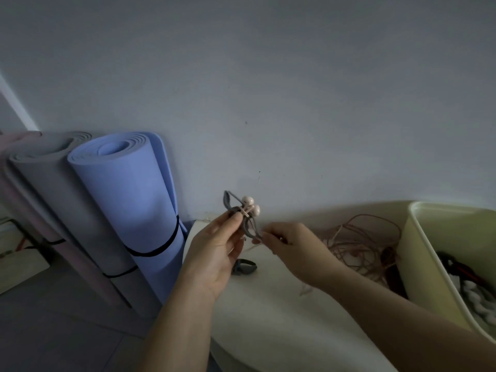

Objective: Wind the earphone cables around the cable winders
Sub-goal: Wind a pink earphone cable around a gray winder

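Note:
My left hand [214, 253] pinches a grey cable winder [230, 203] at its middle and holds it up above the cream table [268, 318]. Two pale pink earbuds [251, 205] stick out beside my left fingertips, pressed against the winder. My right hand [292, 248] pinches the thin pink cable [255, 247] just below the winder's lower end. A second grey winder [244, 267] lies on the table under my hands. A loose tangle of pinkish earphone cables [359, 242] lies to the right on the table.
A pale yellow bin [418, 251] holding dark and white items stands at the right. Rolled mats, one blue [128, 205] and one grey [53, 189], lean against the wall at the left, beyond the table's edge. The floor lies below left.

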`<state>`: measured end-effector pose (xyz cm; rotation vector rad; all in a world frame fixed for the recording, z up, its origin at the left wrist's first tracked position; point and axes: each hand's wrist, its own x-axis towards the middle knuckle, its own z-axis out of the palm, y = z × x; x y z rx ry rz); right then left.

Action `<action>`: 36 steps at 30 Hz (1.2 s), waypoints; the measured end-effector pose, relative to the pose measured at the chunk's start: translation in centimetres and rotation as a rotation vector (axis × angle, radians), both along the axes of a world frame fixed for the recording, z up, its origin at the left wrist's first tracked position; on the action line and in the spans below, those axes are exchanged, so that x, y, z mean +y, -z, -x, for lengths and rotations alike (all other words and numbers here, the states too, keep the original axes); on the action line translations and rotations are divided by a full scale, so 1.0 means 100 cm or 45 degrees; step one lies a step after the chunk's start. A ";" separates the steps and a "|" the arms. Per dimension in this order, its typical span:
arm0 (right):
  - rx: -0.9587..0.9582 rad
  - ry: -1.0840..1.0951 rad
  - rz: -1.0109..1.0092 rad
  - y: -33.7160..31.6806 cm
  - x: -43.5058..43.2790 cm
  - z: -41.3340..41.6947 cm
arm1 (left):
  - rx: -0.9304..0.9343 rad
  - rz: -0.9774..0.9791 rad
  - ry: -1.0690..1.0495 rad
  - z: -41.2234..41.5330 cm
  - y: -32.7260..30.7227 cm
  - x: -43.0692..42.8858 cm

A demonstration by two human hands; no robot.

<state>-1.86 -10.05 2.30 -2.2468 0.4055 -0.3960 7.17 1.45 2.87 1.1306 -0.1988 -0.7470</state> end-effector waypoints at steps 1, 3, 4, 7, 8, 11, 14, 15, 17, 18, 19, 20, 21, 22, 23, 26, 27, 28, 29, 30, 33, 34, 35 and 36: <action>-0.021 -0.040 0.060 -0.001 0.002 0.000 | 0.065 -0.010 -0.050 -0.002 0.000 0.000; -0.022 -0.087 0.172 -0.002 0.004 0.001 | 0.181 -0.029 -0.123 -0.005 0.002 0.001; -0.011 -0.095 0.227 -0.002 0.004 0.001 | 0.217 -0.028 -0.146 -0.006 0.003 0.001; -0.017 -0.131 0.402 -0.007 0.002 0.005 | 0.220 -0.050 -0.180 -0.007 0.003 0.002; -0.029 -0.144 0.464 -0.010 0.002 0.007 | 0.176 -0.080 -0.182 -0.007 0.003 0.002; -0.036 -0.177 0.626 -0.019 0.005 0.011 | -0.223 -0.295 -0.207 -0.005 0.008 0.001; -0.054 -0.172 0.642 -0.030 0.003 0.015 | -0.772 -0.513 -0.117 -0.002 0.012 -0.001; -0.049 -0.134 0.608 -0.034 -0.001 0.017 | -0.875 -0.541 -0.050 0.000 0.013 -0.001; -0.066 -0.027 0.493 -0.043 -0.013 0.021 | -0.977 -0.562 0.089 0.003 0.013 -0.002; -0.086 0.025 0.424 -0.046 -0.019 0.023 | -0.996 -0.559 0.152 0.005 0.012 -0.002; -0.103 0.069 0.353 -0.048 -0.024 0.026 | -1.014 -0.544 0.214 0.007 0.011 -0.002; -0.119 0.103 0.285 -0.049 -0.028 0.027 | -1.028 -0.524 0.277 0.009 0.010 -0.002; -0.130 0.125 0.224 -0.050 -0.031 0.028 | -1.032 -0.503 0.336 0.010 0.009 -0.001; -0.135 0.141 0.167 -0.049 -0.034 0.028 | -1.038 -0.499 0.383 0.011 0.008 -0.001; -0.140 0.158 0.111 -0.048 -0.036 0.029 | -1.047 -0.499 0.414 0.012 0.007 -0.002; -0.158 0.207 -0.053 -0.044 -0.041 0.030 | -1.028 -0.467 0.500 0.013 0.004 -0.001; -0.160 0.219 -0.097 -0.043 -0.043 0.030 | -1.010 -0.439 0.533 0.014 0.003 0.000; -0.161 0.228 -0.142 -0.042 -0.044 0.029 | -0.983 -0.399 0.567 0.015 0.001 0.000; -0.161 0.237 -0.192 -0.041 -0.045 0.029 | -0.948 -0.350 0.594 0.016 -0.001 0.001; -0.156 0.245 -0.239 -0.039 -0.045 0.028 | -0.905 -0.300 0.607 0.017 -0.003 0.001; -0.042 0.252 -0.330 -0.026 -0.039 0.021 | -0.752 -0.150 0.571 0.019 -0.007 0.002; 0.006 0.236 -0.368 -0.019 -0.035 0.017 | -0.693 -0.091 0.531 0.019 -0.008 0.001; 0.039 0.217 -0.421 -0.013 -0.031 0.014 | -0.625 -0.032 0.477 0.018 -0.007 0.001; 0.054 0.199 -0.478 -0.009 -0.027 0.010 | -0.541 0.028 0.415 0.016 -0.006 0.000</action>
